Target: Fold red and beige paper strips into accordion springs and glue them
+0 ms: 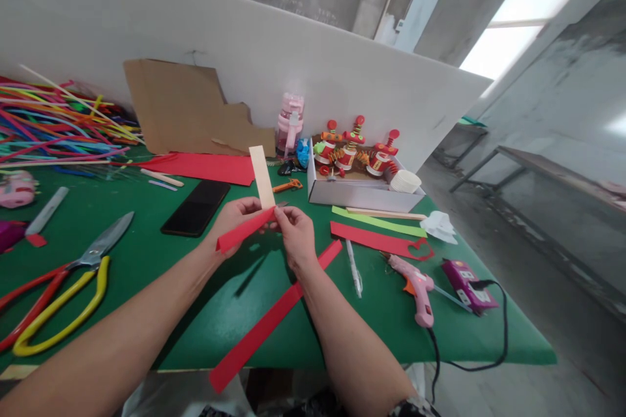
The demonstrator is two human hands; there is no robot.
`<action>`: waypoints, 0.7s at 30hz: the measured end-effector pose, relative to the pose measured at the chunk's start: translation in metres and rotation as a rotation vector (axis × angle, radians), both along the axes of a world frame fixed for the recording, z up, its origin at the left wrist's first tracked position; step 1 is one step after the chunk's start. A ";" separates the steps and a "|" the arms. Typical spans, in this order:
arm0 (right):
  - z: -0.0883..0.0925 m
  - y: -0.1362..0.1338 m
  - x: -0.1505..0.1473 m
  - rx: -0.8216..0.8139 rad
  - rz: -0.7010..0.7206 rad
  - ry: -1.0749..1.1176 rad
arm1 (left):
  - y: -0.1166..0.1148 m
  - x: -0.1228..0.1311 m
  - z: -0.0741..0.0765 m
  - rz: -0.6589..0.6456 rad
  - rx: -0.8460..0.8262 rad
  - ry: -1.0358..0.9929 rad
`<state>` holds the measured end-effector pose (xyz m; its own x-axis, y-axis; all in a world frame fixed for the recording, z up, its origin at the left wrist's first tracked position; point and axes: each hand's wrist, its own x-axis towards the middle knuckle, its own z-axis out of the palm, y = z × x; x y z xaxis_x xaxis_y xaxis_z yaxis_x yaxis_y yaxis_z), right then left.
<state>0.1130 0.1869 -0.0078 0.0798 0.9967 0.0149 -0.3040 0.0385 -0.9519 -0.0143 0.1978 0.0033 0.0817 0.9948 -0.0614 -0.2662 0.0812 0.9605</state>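
A flat pale wooden strip stands tilted up between my hands, above the green table. Across its lower end lies a red paper strip, whose free end hangs over the fingers of my left hand. That hand is closed around the wood and paper from behind. My right hand pinches the red paper's other end where it meets the wood. Below, a long red strip slants under my right forearm and past the table's front edge.
On the right lie a pink glue gun, a purple box with a cord and a white pen. A white box holds red figures behind. Leftward are a phone, large shears and colourful pipe cleaners.
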 end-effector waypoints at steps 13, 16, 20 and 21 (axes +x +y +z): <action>0.016 -0.010 0.000 0.116 -0.211 -0.055 | -0.010 0.013 0.001 0.041 0.139 0.095; 0.015 -0.008 -0.001 0.092 -0.129 0.001 | -0.007 0.008 -0.003 0.135 0.178 0.110; 0.013 -0.003 0.003 0.034 -0.076 0.080 | -0.006 0.004 -0.002 0.117 0.233 0.289; 0.012 -0.001 0.004 0.026 -0.073 0.080 | -0.007 0.004 -0.001 0.108 0.245 0.320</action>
<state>0.1174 0.1856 0.0045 0.1541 0.9876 0.0311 -0.3747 0.0876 -0.9230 -0.0108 0.1910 0.0019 -0.0085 0.9850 0.1723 0.0547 -0.1716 0.9836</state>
